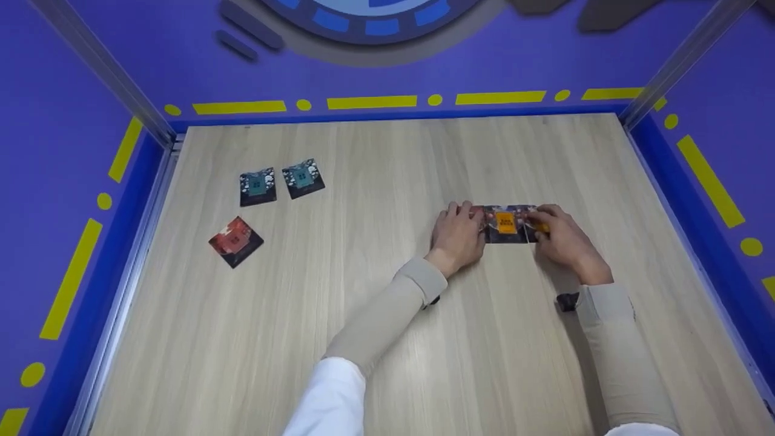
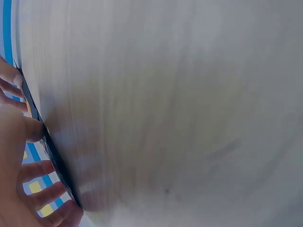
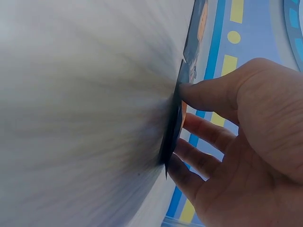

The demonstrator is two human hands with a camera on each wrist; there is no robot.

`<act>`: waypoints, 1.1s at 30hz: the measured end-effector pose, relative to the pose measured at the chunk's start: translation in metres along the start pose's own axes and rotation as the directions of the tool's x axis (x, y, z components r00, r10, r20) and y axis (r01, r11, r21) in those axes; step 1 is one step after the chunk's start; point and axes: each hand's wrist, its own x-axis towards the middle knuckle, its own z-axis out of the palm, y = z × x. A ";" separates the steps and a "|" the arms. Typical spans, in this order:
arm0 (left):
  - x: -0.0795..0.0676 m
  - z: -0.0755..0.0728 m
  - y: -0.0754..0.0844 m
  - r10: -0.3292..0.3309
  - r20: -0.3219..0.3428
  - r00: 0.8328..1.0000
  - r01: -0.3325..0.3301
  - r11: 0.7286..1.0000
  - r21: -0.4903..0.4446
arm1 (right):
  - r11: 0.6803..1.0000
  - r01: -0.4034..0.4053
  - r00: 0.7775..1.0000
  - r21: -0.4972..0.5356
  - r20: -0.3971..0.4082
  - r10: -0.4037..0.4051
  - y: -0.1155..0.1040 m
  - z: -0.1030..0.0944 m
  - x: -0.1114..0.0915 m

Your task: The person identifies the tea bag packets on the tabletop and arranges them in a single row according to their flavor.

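Nearest, two beige sleeves [image 1: 382,315] reach forward over the pale wood-grain worktop [image 1: 363,284]. At the left, a squarish, flat, glossy red-and-black packet [image 1: 235,242] lies turned cornerwise, well apart from both hands.

Farther in, right of centre, three flat, dark-bordered packets lie side by side in a row whose long axis runs left to right. The left hand [image 1: 457,237] covers most of the reddish left-end packet [image 1: 478,213]; its grip is partly closed, thumb at the near edge and fingers bent over the far side. The right hand [image 1: 563,238] grips the dark right-end packet with an orange patch [image 1: 533,236] between thumb and fingers, closed only to the packet's width. Between them lies the black middle packet with an orange centre [image 1: 505,224], uncovered, straight right of the left grip and left of the right one, a thin seam dividing it from the right-end packet. Neither hand is plainly nearer it.

Beyond, at far left, stand apart two squarish teal-and-black packets [image 1: 258,186] [image 1: 303,178], both nearer the left hand.
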 end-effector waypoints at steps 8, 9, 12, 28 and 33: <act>-0.003 -0.002 0.000 -0.008 0.013 1.000 0.008 1.000 0.017 | 1.000 0.000 1.000 0.004 0.001 0.000 -0.002 -0.001 0.001; -0.003 -0.003 0.000 -0.006 0.015 1.000 0.006 1.000 0.020 | 1.000 -0.005 1.000 0.005 0.000 0.005 -0.002 -0.001 0.001; -0.004 -0.005 -0.001 -0.003 0.017 1.000 0.003 1.000 0.022 | 1.000 -0.009 1.000 0.007 0.001 0.009 -0.003 -0.001 0.001; -0.011 -0.024 -0.044 -0.014 -0.079 0.997 0.013 1.000 -0.018 | 1.000 0.002 1.000 -0.013 0.010 -0.002 -0.002 0.000 0.002; -0.014 -0.033 -0.077 -0.068 -0.087 0.994 0.065 0.997 -0.033 | 1.000 -0.016 1.000 -0.011 0.010 0.016 -0.001 -0.001 0.002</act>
